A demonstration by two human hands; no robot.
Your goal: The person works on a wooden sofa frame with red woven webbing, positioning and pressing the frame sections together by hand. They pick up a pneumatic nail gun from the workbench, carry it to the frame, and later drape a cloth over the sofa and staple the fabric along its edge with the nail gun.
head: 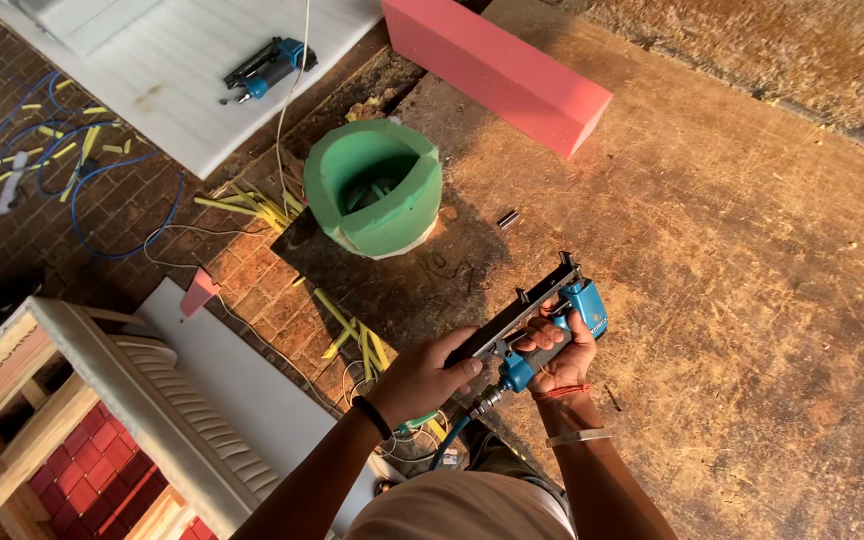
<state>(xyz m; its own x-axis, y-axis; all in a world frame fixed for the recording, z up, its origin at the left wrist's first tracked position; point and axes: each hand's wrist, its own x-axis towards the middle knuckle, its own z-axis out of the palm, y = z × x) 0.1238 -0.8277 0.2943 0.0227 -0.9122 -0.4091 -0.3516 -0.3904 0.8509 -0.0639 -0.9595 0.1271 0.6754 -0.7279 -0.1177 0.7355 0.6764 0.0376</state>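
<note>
The right hand (564, 352) gripped the blue pneumatic stapler (542, 325) by its handle, fingers clamped round it, above the plywood table (732, 300). The left hand (422, 378) pinched the magazine's rear end. Best to keep the nose pointed away while sliding the magazine

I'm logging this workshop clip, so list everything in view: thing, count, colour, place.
Staple gun: one, blue and black, held in both hands over the wooden board.
Second staple gun: one, blue and black, on the white foam sheet, top left.
Foam block: one, pink, top centre.
Foam ring: one, green, centre.
Hose: one, blue, on the brick floor, left.
Wooden frame: one, pale, bottom left.
Wooden board: one, brown, right.
Left hand: on the gun's front.
Right hand: gripping its handle.
</note>
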